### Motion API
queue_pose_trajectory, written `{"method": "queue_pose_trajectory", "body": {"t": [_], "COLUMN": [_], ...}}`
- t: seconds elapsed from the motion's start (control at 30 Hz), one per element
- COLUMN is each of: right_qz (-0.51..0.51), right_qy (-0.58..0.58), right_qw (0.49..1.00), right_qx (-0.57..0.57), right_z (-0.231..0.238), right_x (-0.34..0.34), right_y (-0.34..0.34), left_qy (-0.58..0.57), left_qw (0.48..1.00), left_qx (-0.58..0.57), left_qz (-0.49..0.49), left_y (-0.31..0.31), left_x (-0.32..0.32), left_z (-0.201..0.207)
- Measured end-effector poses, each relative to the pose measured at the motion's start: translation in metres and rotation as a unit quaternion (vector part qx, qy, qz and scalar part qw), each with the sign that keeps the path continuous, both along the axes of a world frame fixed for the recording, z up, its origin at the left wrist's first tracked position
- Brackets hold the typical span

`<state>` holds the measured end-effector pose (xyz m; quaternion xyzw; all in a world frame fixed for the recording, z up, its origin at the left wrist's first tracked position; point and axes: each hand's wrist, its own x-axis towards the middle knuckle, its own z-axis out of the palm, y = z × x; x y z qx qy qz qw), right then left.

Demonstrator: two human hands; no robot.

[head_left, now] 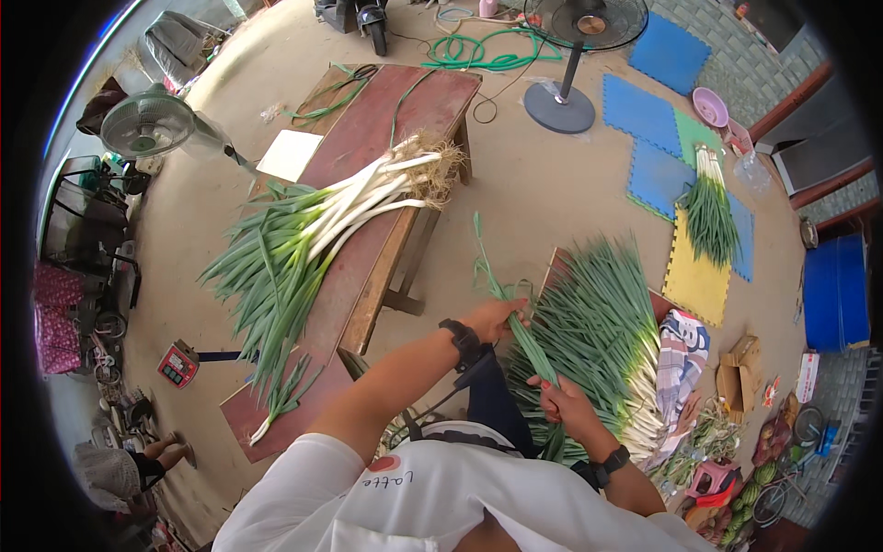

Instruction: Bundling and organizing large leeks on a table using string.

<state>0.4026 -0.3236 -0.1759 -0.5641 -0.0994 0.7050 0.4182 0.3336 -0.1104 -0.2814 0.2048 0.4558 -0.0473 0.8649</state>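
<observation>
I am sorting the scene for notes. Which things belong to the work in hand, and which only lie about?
In use:
left hand
right hand
leaf strip
onion pile
onions on bench

Lying about:
standing fan
green hose
scale
foam mats
pink bowl

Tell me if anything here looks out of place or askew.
The green onion bundle on the red bench lies askew, its leaf tips hanging past the bench edge. Another bunch lies apart on the foam mats. Both hands, left hand and right hand, grip one stalk.

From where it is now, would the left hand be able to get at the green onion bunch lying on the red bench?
Probably yes: the left hand grips a leaf, but nothing stands between it and the bunch on the bench.
</observation>
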Motion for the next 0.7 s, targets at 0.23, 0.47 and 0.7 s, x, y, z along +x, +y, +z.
{"method": "queue_pose_trajectory", "body": {"t": [0.23, 0.47, 0.7], "right_qz": [-0.263, -0.28, -0.268], "right_qy": [0.017, -0.113, -0.178], "right_qw": [0.965, 0.95, 0.945], "right_qx": [-0.012, -0.084, -0.062], "right_z": [-0.056, -0.138, -0.225], "right_x": [0.108, 0.21, 0.271], "right_y": [0.073, 0.149, 0.247], "left_qy": [-0.022, 0.044, 0.095], "left_qw": [0.985, 0.998, 0.978], "left_qx": [0.086, 0.053, 0.012], "left_qz": [-0.147, -0.011, 0.187], "left_y": [0.081, 0.098, 0.139], "left_x": [0.023, -0.07, -0.119], "left_z": [-0.046, -0.062, -0.078]}}
